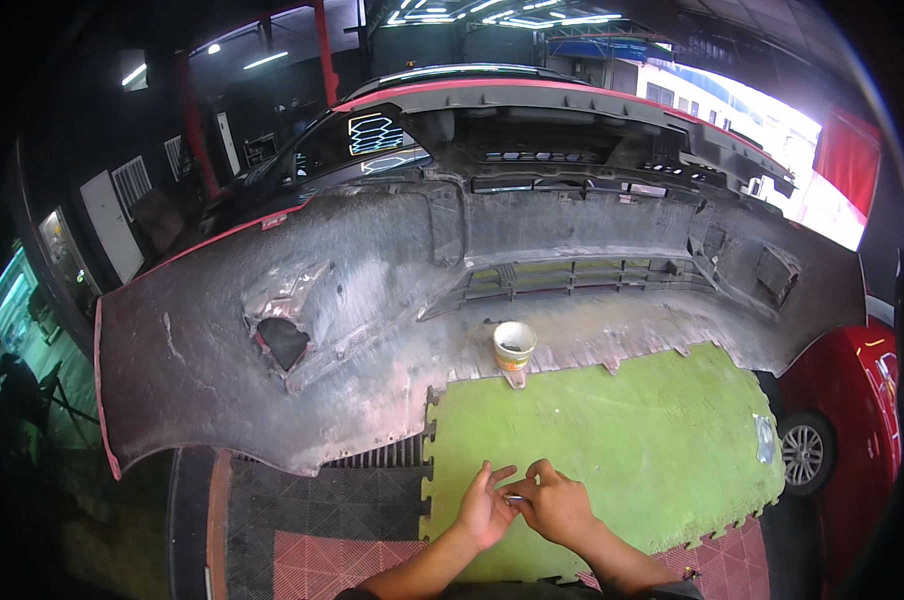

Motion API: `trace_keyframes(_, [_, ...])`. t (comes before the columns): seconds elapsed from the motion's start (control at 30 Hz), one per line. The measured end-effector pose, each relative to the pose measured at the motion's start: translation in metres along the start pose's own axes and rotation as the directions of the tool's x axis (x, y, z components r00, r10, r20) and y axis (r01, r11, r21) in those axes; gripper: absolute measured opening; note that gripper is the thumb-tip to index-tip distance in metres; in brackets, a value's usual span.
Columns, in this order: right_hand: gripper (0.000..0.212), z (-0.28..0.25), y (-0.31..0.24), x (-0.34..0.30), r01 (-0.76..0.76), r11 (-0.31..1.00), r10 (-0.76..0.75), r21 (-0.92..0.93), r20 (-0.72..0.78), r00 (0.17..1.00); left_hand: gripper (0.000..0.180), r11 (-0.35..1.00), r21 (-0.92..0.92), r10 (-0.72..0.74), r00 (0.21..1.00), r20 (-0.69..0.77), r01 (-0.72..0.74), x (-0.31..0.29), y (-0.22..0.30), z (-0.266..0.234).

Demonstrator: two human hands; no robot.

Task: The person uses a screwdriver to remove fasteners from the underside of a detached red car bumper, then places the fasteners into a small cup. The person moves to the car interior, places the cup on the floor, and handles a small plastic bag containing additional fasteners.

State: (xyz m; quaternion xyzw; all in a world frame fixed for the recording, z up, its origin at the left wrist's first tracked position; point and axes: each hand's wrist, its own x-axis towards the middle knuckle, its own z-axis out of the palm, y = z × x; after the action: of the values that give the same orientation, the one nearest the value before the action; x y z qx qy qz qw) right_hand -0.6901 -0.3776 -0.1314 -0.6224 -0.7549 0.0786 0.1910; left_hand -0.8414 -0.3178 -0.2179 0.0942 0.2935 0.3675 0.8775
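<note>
Above green mat [622, 430] — our right hand [560, 508] pinches small shiny object [515, 498], left hand [486, 512] open; white tub [513, 362] beyond mat.

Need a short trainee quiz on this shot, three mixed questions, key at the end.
1. True or false: the white tub lies toppled on its side.
2. Multiple choice: what colour is the mat in front of the grey bumper?
A) blue
B) green
C) orange
3. Short answer: what shows between the left grip and the right grip?

Key: 1 false, it stands upright; 2 B; 3 a small shiny object, too small to tell exactly what.
</note>
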Motion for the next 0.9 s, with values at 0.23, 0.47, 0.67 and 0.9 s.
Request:
trace_keyframes(0.23, [0.02,0.009,-0.011,-0.029,0.04,0.998,-0.038,0.038,-0.058,0.998,0.057,0.997,0.066,0.024,0.995,0.1,-0.031,-0.034,-0.011,-0.006])
trace_keyframes(0.47, [0.02,0.006,-0.027,-0.083,0.02,0.894,0.14,0.447,-0.321,0.937,0.039,0.967,0.255,-0.026,0.988,0.152,-0.014,-0.077,-0.034,-0.009])
trace_keyframes(0.67, [0.015,0.022,-0.045,-0.114,-0.014,0.698,0.348,0.716,-0.322,0.88,0.024,0.948,0.317,-0.071,0.963,0.261,-0.016,-0.117,-0.04,-0.002])
trace_keyframes(0.9, [0.019,0.047,-0.094,-0.089,0.045,0.743,0.28,0.668,-0.371,0.886,0.019,0.976,0.215,-0.017,0.968,0.251,-0.039,-0.129,-0.009,-0.041])
